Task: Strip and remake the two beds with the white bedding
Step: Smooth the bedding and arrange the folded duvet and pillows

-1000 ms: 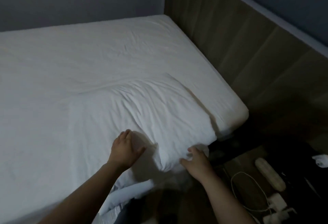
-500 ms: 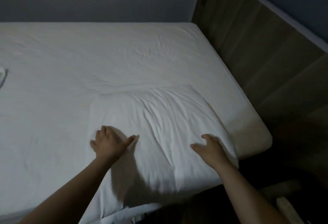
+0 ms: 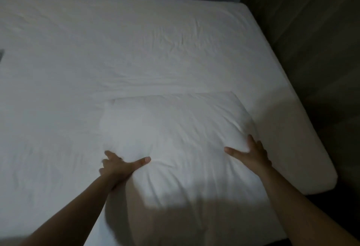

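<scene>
Pillow point(image 3: 175, 129), white and plump, lies flat on the near right part of the bed, its right edge close to the mattress's right side and its near edge running toward the foot of the view; both hands rest on its near half. Left hand point(image 3: 118, 167) has its thumb stretched rightward across the cover and its fingers spread apart over the pillow's left edge, pressing the fabric into radiating creases; right hand point(image 3: 251, 153) lies palm down near the pillow's right edge, fingers splayed and pointing away, thumb reaching inward; neither hand closes around anything. Both bare forearms run back toward the bottom corners of the view and cast a broad shadow over the pillow's near end. Beyond the pillow, the white sheet point(image 3: 136, 51) covers the mattress with a long ridge of wrinkles just past the pillow's far edge; a dark wood-panelled wall point(image 3: 321, 51) stands along the bed's right side.
</scene>
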The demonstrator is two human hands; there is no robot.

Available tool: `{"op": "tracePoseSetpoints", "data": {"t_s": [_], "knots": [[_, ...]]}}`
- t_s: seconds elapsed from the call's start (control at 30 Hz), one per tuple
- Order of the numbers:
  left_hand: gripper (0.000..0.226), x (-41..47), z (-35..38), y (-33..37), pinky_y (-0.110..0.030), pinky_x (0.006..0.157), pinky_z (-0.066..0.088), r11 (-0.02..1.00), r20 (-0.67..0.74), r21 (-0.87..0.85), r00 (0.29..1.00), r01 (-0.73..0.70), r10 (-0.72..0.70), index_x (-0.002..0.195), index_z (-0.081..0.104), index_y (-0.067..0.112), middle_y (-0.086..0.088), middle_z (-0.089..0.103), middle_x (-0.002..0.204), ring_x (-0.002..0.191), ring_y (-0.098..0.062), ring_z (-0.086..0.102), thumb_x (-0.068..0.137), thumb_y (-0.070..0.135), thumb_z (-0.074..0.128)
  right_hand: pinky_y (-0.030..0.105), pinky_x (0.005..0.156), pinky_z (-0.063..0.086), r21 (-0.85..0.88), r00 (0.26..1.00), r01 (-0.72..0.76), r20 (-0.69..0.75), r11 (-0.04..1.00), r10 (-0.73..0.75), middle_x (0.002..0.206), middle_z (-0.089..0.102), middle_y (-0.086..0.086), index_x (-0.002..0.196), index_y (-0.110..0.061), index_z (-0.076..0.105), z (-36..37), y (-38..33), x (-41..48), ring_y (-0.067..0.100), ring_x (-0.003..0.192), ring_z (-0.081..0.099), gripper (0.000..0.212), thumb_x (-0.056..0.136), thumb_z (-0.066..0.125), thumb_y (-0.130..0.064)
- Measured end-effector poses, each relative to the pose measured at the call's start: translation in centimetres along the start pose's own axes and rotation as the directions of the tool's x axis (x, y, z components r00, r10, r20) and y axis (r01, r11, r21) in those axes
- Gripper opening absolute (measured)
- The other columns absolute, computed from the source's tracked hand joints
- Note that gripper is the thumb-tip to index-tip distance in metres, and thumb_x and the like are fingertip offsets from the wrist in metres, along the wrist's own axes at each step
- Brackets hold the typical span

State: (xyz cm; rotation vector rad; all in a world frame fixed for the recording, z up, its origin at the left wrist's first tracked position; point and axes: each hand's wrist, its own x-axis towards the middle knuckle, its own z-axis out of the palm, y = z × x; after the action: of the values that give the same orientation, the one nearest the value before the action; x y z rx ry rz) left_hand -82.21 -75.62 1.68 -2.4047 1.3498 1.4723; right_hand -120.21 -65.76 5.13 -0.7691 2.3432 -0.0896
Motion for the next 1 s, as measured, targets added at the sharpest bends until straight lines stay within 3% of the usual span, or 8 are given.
{"op": "tracePoseSetpoints", "data": {"t_s": [0.1, 0.2, 0.33, 0.5, 0.67, 0.83, 1.0], "knots": [[0.170, 2.1, 1.2, -0.7, -0.050, 0.111, 0.032, 0.998, -0.022, -0.057, 1.000, 0.016, -0.017, 0.146, 0.002, 0.011, -0.014, 0.032, 0.149, 0.137, -0.035, 0.033, 0.010, 0.088, 0.070, 0.052, 0.116, 0.019, 0.142, 0.996, -0.079, 0.050, 0.987, 0.073, 0.161, 0.003, 0.004, 0.150, -0.034, -0.009, 1.6, 0.4, 3.6, 0.031, 0.146, 0.013, 0.148, 0.035, 0.066, -0.088], [0.148, 3.5, 1.5, -1.1, -0.046, 0.108, 0.036, 0.983, -0.040, -0.177, 0.998, 0.043, -0.051, 0.143, 0.013, 0.012, -0.014, 0.036, 0.147, 0.131, -0.036, 0.039, 0.026, 0.079, 0.076, 0.042, 0.117, 0.021, 0.262, 0.991, -0.118, 0.099, 0.958, 0.095, 0.160, 0.009, 0.003, 0.151, -0.030, -0.014, 3.3, 1.2, 6.0, 0.026, 0.145, 0.020, 0.147, 0.045, 0.078, -0.073], [0.130, 6.0, 2.1, -1.8, -0.046, 0.106, 0.034, 0.964, -0.034, -0.226, 0.987, 0.143, -0.155, 0.147, 0.008, 0.003, -0.021, 0.033, 0.148, 0.132, -0.039, 0.038, 0.057, 0.064, 0.078, 0.048, 0.115, 0.025, 0.219, 0.990, -0.120, 0.105, 0.968, 0.099, 0.159, 0.017, 0.005, 0.151, -0.031, -0.007, 5.8, 1.8, 8.4, 0.029, 0.143, 0.025, 0.163, 0.018, 0.066, -0.091], [0.142, 7.8, 2.8, -1.4, -0.045, 0.107, 0.033, 0.964, -0.024, -0.203, 0.983, 0.173, -0.182, 0.149, 0.011, 0.007, -0.019, 0.034, 0.149, 0.133, -0.037, 0.038, 0.035, 0.066, 0.071, 0.051, 0.113, 0.027, 0.104, 0.983, -0.148, 0.123, 0.984, 0.135, 0.155, 0.021, 0.015, 0.151, -0.027, -0.007, 7.5, 1.4, 10.9, 0.035, 0.140, 0.027, 0.170, 0.008, 0.057, -0.093], [0.159, 9.5, 3.3, -2.1, -0.046, 0.108, 0.034, 0.963, -0.014, -0.226, 0.988, 0.149, -0.156, 0.149, 0.018, 0.012, -0.015, 0.036, 0.148, 0.133, -0.037, 0.038, 0.011, 0.075, 0.068, 0.052, 0.112, 0.028, 0.161, 0.984, -0.149, 0.118, 0.976, 0.131, 0.155, 0.024, 0.012, 0.150, -0.030, -0.004, 8.8, 2.7, 13.4, 0.033, 0.140, 0.029, 0.171, 0.005, 0.059, -0.094], [0.155, 10.2, 3.9, -2.1, -0.045, 0.107, 0.033, 0.960, -0.015, -0.226, 0.985, 0.163, -0.171, 0.149, 0.014, 0.011, -0.017, 0.034, 0.149, 0.134, -0.037, 0.037, 0.015, 0.072, 0.063, 0.050, 0.110, 0.034, 0.236, 0.986, -0.150, 0.109, 0.960, 0.127, 0.153, 0.030, 0.008, 0.148, -0.042, -0.002, 9.5, 4.2, 15.3, 0.031, 0.136, 0.037, 0.160, 0.013, 0.070, -0.089], [0.150, 9.7, 3.8, -2.1, -0.045, 0.105, 0.035, 0.967, -0.076, -0.206, 0.983, 0.148, -0.167, 0.147, 0.022, 0.011, -0.015, 0.039, 0.147, 0.132, -0.036, 0.040, 0.018, 0.077, 0.062, 0.049, 0.109, 0.035, 0.297, 0.994, -0.091, 0.086, 0.950, 0.068, 0.152, 0.034, 0.006, 0.148, -0.042, -0.001, 8.9, 3.5, 14.3, 0.031, 0.135, 0.039, 0.159, 0.015, 0.074, -0.084]]}}
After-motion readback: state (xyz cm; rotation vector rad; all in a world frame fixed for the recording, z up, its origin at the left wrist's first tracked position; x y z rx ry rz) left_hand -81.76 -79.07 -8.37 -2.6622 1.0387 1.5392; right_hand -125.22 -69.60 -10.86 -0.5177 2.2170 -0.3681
